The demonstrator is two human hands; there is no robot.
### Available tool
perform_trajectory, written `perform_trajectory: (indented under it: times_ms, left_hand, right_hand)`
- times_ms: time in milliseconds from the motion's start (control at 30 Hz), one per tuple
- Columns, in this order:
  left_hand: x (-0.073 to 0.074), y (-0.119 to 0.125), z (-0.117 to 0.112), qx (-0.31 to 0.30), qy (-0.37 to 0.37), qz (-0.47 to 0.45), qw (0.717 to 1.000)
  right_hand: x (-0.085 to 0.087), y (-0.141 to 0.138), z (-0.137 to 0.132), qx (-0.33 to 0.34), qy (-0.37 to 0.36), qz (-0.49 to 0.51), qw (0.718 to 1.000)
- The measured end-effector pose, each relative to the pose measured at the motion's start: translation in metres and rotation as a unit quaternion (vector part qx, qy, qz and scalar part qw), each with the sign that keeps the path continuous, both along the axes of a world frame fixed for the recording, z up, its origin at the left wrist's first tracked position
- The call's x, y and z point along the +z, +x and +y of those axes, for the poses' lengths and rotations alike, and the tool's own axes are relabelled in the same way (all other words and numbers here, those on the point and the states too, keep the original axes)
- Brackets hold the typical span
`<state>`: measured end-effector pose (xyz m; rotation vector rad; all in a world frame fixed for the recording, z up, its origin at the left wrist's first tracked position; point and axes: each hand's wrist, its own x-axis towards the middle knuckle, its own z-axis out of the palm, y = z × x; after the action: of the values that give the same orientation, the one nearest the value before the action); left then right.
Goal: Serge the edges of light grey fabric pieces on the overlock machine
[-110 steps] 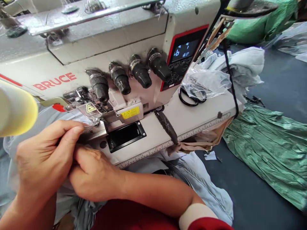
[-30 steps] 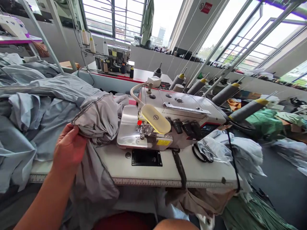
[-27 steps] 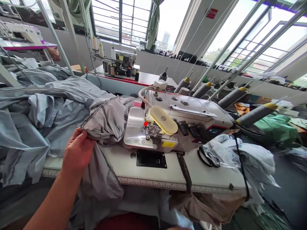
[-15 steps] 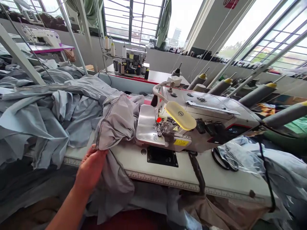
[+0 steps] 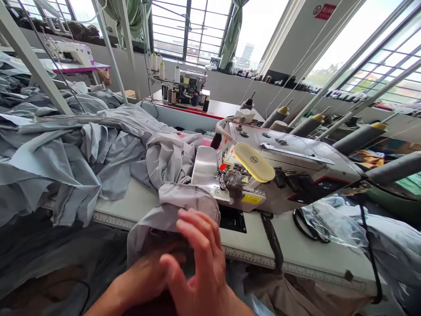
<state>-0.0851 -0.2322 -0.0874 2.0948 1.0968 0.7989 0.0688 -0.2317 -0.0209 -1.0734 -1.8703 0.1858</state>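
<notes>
The grey fabric (image 5: 187,196) is presenting a matt, creased cloth surface; the machine plate (image 5: 206,166) is showing smooth, glossy metal; the bag (image 5: 334,223) is displaying shiny, transparent plastic.

Around the machine (image 5: 314,166) on the table (image 5: 296,250): cloth (image 5: 186,195) at eight o'clock, a heap (image 5: 69,158) at nine, spools (image 5: 307,125) at one; at five, probably scissors (image 5: 297,225), partly under a bag (image 5: 335,224).

The cloth (image 5: 187,195) is grey, the lamp (image 5: 254,162) yellow, the tabletop (image 5: 141,197) off-white.
</notes>
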Motion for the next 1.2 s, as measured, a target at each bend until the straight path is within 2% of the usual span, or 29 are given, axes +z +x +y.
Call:
perform_trajectory:
  times_ms: [67,100,133,167,233,267,300,367,433,533,633,700,733,800,900,967,1033,1133,1200]
  left_hand:
    - [0.007,-0.005,-0.004,-0.059,0.024,-0.011,0.998]
    - [0.009,-0.010,-0.003,-0.052,0.061,-0.027,0.996]
    - [0.010,-0.015,-0.001,-0.005,0.108,-0.050,0.993]
    - [0.009,-0.020,0.002,0.072,0.159,-0.074,0.982]
    - [0.005,-0.026,0.013,0.248,0.217,-0.086,0.940]
    - [0.002,-0.026,0.018,0.299,0.206,-0.072,0.929]
    - [-0.002,-0.023,0.022,0.311,0.172,-0.052,0.933]
    - [-0.009,-0.012,0.025,0.260,0.095,-0.020,0.961]
    - [-0.014,-0.001,0.021,0.217,0.074,-0.016,0.973]
    - [-0.014,0.008,0.013,0.249,0.134,-0.044,0.958]
    - [0.004,0.004,0.024,0.329,0.188,-0.117,0.918]
    - [0.024,0.001,0.042,0.348,0.185,-0.122,0.911]
    - [0.035,0.000,0.052,0.334,0.166,-0.106,0.922]
    - [0.054,0.000,0.069,0.267,0.108,-0.074,0.955]
    - [0.070,0.001,0.076,0.185,0.013,-0.102,0.977]
    - [0.071,0.002,0.071,0.161,-0.054,-0.144,0.975]
    - [0.068,0.001,0.061,0.149,-0.092,-0.166,0.971]
    - [0.064,-0.007,0.042,0.121,-0.064,-0.159,0.978]
    - [0.065,-0.015,0.028,0.050,-0.053,-0.122,0.990]
  right_hand:
    - [-0.016,0.005,0.018,-0.047,0.021,-0.023,0.998]
    - [-0.025,0.010,0.024,-0.070,0.014,-0.018,0.997]
    - [-0.035,0.016,0.028,-0.096,-0.004,0.002,0.995]
    - [-0.044,0.024,0.029,-0.114,-0.028,0.024,0.993]
    - [-0.059,0.039,0.026,-0.129,-0.067,0.058,0.988]
    - [-0.064,0.047,0.022,-0.129,-0.086,0.071,0.985]
    - [-0.068,0.053,0.018,-0.126,-0.108,0.086,0.982]
    - [-0.071,0.061,0.009,-0.123,-0.159,0.127,0.971]
    - [-0.069,0.065,0.002,-0.130,-0.180,0.166,0.961]
    - [-0.057,0.066,0.001,-0.148,-0.118,0.170,0.967]
    - [-0.036,0.061,0.014,-0.125,-0.014,0.122,0.985]
    - [-0.018,0.055,0.029,-0.086,0.048,0.068,0.993]
    - [-0.010,0.051,0.036,-0.068,0.067,0.040,0.995]
    - [0.003,0.044,0.051,-0.053,0.075,-0.016,0.996]
    - [0.012,0.040,0.063,-0.052,0.019,-0.050,0.997]
    - [0.012,0.042,0.061,-0.028,-0.038,-0.012,0.999]
    - [0.011,0.047,0.053,0.019,-0.100,0.056,0.993]
    - [0.010,0.058,0.033,0.112,-0.179,0.130,0.969]
    - [0.008,0.069,0.020,0.144,-0.187,0.135,0.962]
